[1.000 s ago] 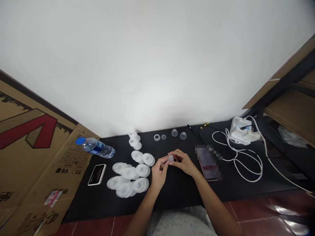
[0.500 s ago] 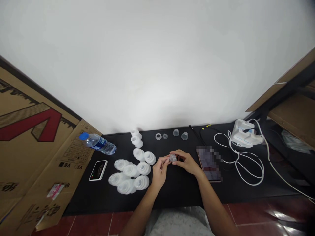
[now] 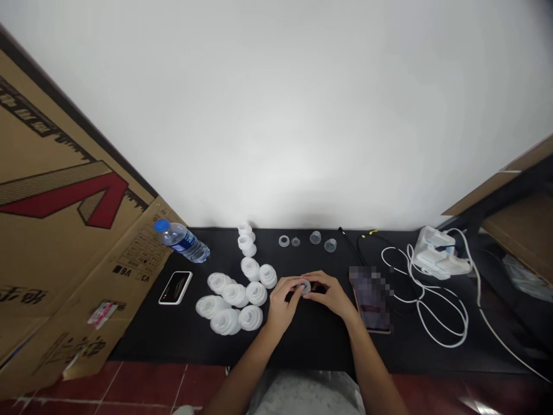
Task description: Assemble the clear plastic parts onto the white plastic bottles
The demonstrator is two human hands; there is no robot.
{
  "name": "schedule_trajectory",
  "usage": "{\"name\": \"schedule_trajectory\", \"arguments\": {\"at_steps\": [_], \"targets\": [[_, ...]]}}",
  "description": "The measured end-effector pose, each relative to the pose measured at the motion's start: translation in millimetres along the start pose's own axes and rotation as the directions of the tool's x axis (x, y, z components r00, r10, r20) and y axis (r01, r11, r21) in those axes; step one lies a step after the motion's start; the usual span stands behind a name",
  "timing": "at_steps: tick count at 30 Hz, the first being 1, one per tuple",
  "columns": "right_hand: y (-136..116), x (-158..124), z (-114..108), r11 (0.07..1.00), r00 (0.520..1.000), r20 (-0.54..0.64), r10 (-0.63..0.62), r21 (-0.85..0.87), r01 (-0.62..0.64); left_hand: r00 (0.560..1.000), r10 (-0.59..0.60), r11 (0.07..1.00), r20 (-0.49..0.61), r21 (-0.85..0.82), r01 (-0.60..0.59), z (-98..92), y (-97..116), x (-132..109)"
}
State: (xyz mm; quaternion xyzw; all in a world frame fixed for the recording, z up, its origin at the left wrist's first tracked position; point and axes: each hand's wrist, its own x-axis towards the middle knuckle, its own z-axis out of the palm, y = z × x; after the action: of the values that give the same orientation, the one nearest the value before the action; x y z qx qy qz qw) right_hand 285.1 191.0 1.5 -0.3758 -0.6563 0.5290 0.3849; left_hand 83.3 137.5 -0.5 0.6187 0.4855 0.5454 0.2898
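Note:
My left hand [image 3: 283, 302] and my right hand [image 3: 330, 295] meet above the black table, their fingertips together on a small clear plastic part [image 3: 306, 286]. The fingers hide most of it. To the left of my left hand stand several white translucent funnel-shaped plastic parts [image 3: 234, 294], with a short row of similar white parts [image 3: 246, 238] behind them. Beyond my hands lie a clear ring [image 3: 284, 241], a tiny clear piece [image 3: 295, 241] and two clear cups [image 3: 315, 237].
A phone [image 3: 371, 300], partly blurred, lies right of my right hand. Further right are a white device [image 3: 439, 260] and looped white cable [image 3: 432, 305]. A water bottle [image 3: 181, 242] and a dark slim device [image 3: 175, 287] lie left. Cardboard [image 3: 64, 190] leans beside the black table [image 3: 311, 346].
The whole scene has shifted and rotated in view as my head moved. My hands stay together, and the clear part now shows a rounder face between my fingers.

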Motion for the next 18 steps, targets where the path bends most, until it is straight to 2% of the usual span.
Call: {"name": "schedule_trajectory", "arguments": {"at_steps": [3, 7, 13, 18], "targets": [[1, 0, 5, 0.987, 0.999, -0.044, -0.026, -0.160, 0.019, 0.998, 0.062, 0.993, 0.017, 0.101, -0.063, 0.3, 3, 1], [4, 1, 9, 0.965, 0.993, -0.118, -0.016, -0.262, -0.016, 0.993, 0.068, 0.983, 0.097, 0.164, -0.084, 1.1, 6, 3], [7, 1, 10, 0.952, 0.988, -0.145, -0.059, -0.307, 0.012, 0.988, 0.074, 0.985, 0.134, 0.148, -0.094, -0.6, 9, 3], [-3, 4, 12, 0.947, 0.991, -0.122, -0.053, -0.321, 0.012, 0.978, 0.062, 0.987, 0.200, 0.133, -0.090, -2.8, 9, 1]]}}
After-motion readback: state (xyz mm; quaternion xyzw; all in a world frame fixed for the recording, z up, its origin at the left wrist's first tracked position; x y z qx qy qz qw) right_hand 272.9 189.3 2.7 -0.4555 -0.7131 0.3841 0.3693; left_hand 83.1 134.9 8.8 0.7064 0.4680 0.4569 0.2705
